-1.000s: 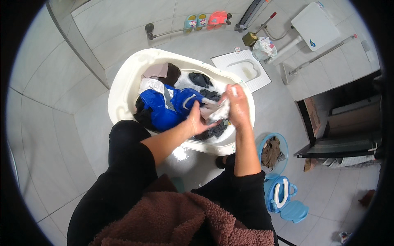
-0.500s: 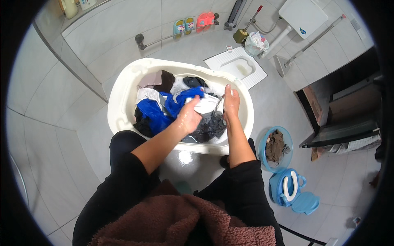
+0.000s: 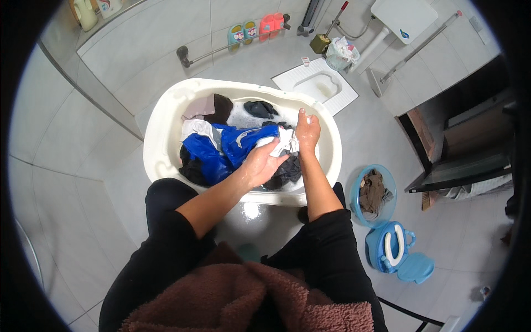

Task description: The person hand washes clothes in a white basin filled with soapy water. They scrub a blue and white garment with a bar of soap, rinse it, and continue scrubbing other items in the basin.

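Observation:
A blue and white garment lies across a white plastic tub, wet and partly spread out. Its white end is stretched between my two hands. My left hand is closed on that white cloth from the near side, fingers partly hidden under it. On the far right, my right hand grips the same end in a fist with the thumb pointing up. Under and around the garment are dark clothes, a dark wad of cloth in suds, and a grey-pink and brown piece.
To the right stand a light blue basin with brown clothes and a blue child's potty. Beyond the tub are a squat toilet, a waste bin and slippers on a wall rail. My black-clad knees flank the tub's near side.
The blue garment's bunched right part is now drawn out more to the right. My right hand has come slightly left onto the white end; my left hand has shifted a little lower and turned.

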A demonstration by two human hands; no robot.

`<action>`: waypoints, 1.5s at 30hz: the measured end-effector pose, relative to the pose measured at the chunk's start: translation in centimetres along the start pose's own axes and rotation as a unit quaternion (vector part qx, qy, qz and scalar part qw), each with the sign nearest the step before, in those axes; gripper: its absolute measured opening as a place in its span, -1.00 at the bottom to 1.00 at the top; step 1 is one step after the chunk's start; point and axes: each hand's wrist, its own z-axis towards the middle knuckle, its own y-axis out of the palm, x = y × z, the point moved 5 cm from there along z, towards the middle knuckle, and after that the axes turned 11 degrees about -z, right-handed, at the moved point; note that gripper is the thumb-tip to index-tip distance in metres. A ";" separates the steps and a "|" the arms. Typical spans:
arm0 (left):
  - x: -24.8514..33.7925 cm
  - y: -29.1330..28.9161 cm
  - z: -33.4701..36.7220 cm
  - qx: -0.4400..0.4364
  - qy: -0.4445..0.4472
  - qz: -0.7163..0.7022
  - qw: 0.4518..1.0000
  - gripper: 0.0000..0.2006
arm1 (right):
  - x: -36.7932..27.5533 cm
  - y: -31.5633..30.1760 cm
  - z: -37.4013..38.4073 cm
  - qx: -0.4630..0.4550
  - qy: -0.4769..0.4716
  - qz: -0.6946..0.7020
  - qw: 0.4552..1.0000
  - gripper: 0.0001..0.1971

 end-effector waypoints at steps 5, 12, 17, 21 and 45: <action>3.6 0.3 1.4 -0.114 -0.028 -0.086 0.989 -0.54 | -5.9 2.0 -7.0 -0.154 -0.133 0.114 0.972 -0.63; -0.6 -0.3 -1.1 -0.078 0.009 0.013 0.997 -0.58 | 0.4 0.2 -0.7 0.044 0.020 -0.115 0.992 -0.58; 1.4 0.7 -0.8 -0.001 0.005 0.020 1.000 -0.56 | 3.0 0.8 1.4 -0.045 0.021 0.129 0.990 -0.54; 4.0 -0.2 1.0 0.018 0.031 -0.078 0.996 -0.41 | -5.7 2.4 -8.4 -0.173 -0.142 0.033 0.974 -0.58; 1.4 4.2 -2.3 -0.128 -0.036 0.004 0.991 -0.49 | 2.1 0.6 -0.3 -0.190 0.099 0.160 0.964 -0.53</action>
